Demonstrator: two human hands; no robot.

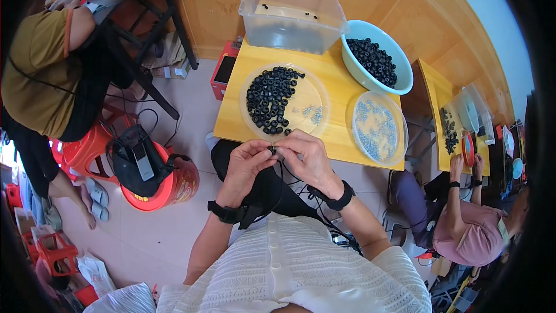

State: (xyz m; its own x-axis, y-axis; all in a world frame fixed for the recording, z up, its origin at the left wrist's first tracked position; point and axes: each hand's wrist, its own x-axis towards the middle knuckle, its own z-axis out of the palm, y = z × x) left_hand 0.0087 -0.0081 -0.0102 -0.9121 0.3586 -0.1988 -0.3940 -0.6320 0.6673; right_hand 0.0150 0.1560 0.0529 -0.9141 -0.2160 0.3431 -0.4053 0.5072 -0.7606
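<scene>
My left hand (245, 164) pinches a small black ring-shaped part (272, 150) between thumb and fingertips, just off the near edge of the yellow table. Against that part, my right hand (307, 155) presses its closed fingertips; whether they hold a tiny piece is hidden. Right beyond my hands lies a round clear tray (324, 90) with many black ring-shaped parts (269, 95) on its left side. A small scatter of tiny silvery pieces (313, 114) lies on its right side. Another round clear lid (354, 117) at the right holds many more silvery pieces (376, 130).
At the table's back stand a clear plastic bin (292, 29) with a few black parts and a light-blue basin (405, 81) full of them. A red bucket (179, 182) with a black bag (136, 159) stands left. One person (40, 75) sits left, another (472, 226) works right.
</scene>
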